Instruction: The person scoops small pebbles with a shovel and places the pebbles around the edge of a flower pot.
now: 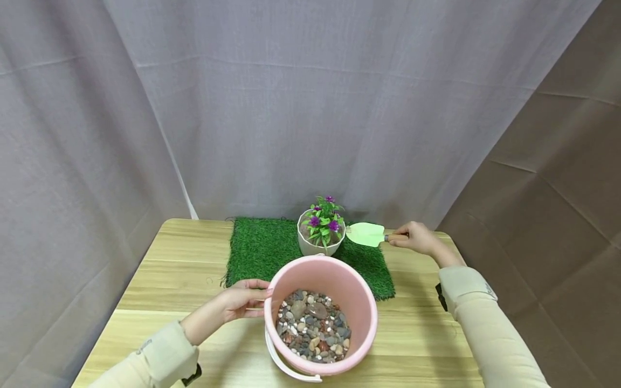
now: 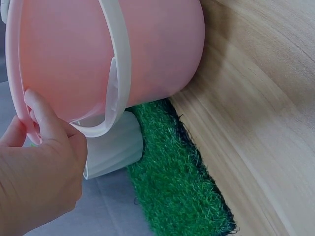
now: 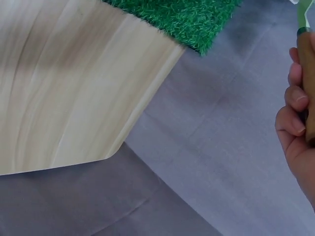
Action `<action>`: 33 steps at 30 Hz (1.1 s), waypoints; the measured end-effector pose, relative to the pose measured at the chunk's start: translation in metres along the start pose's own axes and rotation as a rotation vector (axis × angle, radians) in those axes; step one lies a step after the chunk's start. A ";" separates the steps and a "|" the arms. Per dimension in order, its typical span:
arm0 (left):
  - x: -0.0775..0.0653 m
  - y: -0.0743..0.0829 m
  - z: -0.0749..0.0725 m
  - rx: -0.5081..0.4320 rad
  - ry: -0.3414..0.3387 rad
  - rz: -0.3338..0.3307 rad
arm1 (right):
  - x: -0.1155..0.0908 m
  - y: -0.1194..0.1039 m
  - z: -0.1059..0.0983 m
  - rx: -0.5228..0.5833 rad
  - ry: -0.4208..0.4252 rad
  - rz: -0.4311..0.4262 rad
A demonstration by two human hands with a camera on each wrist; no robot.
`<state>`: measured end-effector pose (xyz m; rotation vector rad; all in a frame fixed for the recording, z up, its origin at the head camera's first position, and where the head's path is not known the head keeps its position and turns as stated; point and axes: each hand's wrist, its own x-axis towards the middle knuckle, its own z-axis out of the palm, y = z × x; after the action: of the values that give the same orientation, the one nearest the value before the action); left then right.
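Note:
A pink bucket [image 1: 330, 275] stands at the front of the table, with mixed pebbles [image 1: 312, 328] across its bottom. Its rim is pinched on the left side by my left hand [image 1: 242, 299], thumb and fingers on the edge in the left wrist view. My right hand [image 1: 418, 238] grips the wooden handle of a hand trowel [image 1: 366, 235]. The trowel's pale green blade points left, its tip at the right rim of a white flowerpot [image 1: 315, 248]. In the pot grows a leafy plant [image 1: 320, 230] with purple flowers. What lies on the blade is too small to tell.
Green artificial turf [image 1: 262, 248] lies under the pot, partly hidden behind the bucket. The bucket's white handle [image 2: 120, 54] hangs down on its left side. Grey curtains [image 1: 310, 134] rise behind the wooden table [image 1: 184, 258]; brown cloth [image 1: 543, 215] is at right.

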<state>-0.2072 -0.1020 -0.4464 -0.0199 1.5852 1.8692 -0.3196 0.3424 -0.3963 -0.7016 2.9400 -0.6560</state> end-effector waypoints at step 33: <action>0.000 0.001 -0.003 -0.004 -0.008 -0.005 | 0.037 -0.068 -0.006 -0.859 0.197 -0.271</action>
<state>-0.2086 -0.1046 -0.4462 -0.0181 1.5750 1.8666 -0.3244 0.2736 -0.3605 -1.1390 3.2722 0.6428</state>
